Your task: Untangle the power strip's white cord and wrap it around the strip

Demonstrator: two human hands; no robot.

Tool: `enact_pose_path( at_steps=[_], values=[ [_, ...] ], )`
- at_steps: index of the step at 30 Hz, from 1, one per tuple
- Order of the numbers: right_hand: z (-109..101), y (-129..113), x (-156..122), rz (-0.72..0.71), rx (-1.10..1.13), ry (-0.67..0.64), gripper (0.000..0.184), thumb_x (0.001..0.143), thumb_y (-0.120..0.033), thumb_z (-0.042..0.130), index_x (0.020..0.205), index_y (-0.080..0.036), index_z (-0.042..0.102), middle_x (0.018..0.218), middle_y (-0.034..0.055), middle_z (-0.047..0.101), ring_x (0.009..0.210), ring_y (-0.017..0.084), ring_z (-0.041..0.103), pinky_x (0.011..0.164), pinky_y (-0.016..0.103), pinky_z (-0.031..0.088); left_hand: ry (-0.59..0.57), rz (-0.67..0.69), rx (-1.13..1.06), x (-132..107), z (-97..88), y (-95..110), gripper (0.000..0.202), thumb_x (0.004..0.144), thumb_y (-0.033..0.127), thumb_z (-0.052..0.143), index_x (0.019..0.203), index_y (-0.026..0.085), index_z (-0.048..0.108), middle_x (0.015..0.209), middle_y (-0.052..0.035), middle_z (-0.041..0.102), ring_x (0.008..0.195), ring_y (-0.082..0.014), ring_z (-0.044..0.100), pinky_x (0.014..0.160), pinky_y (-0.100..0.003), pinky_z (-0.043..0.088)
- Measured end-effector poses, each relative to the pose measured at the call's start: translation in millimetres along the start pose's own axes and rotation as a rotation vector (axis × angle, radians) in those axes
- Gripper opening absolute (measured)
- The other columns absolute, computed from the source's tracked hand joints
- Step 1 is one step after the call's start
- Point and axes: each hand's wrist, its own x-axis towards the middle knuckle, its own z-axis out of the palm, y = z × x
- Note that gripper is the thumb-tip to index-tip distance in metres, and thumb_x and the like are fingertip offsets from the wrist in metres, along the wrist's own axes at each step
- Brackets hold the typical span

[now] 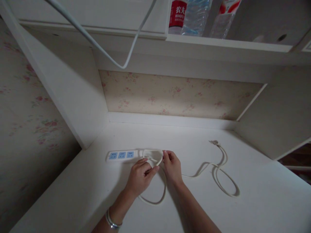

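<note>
A white power strip (125,155) with blue sockets lies on the white desktop, left of my hands. Its white power cord (155,203) leaves the right end and forms a small loop between my hands. My left hand (141,176) pinches the cord at the lower side of this loop, close to the strip's end. On the loop's right side, my right hand (172,165) grips the cord between thumb and fingers. A larger bend of cord lies beneath the hands. From there it runs right across the desk, in loose curls, to the plug (214,142).
The desktop (199,207) is walled by a white panel (68,84) on the left and another (279,106) on the right. Overhead, a shelf (228,43) holds bottles (178,16). A pale cable (107,55) hangs across the upper left. Floral wallpaper (175,94) covers the back wall.
</note>
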Motion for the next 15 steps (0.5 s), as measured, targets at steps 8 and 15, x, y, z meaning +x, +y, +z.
enact_pose_path(
  at_steps=[8, 15],
  values=[
    [-17, -2, 8, -0.161, -0.356, 0.088, 0.043, 0.090, -0.052, 0.039, 0.089, -0.019, 0.066, 0.077, 0.0059, 0.069, 0.073, 0.020, 0.061, 0.068, 0.029, 0.040, 0.263, -0.369, -0.371, 1, -4.7, -9, 0.035, 0.090, 0.042, 0.047, 0.064, 0.018, 0.053, 0.063, -0.0008, 0.057, 0.069, -0.0154, 0.058, 0.070, -0.027, 0.046],
    [-29, 11, 18, -0.145, -0.507, 0.161, 0.047, 0.091, -0.053, 0.032, 0.094, -0.019, 0.065, 0.077, 0.0076, 0.070, 0.072, 0.022, 0.063, 0.066, 0.030, 0.039, 0.369, -0.549, -1.186, 14, -20.0, -2, 0.027, 0.082, 0.040, 0.062, 0.072, 0.016, 0.055, 0.070, 0.0025, 0.056, 0.065, -0.0108, 0.055, 0.079, -0.032, 0.047]
  ],
)
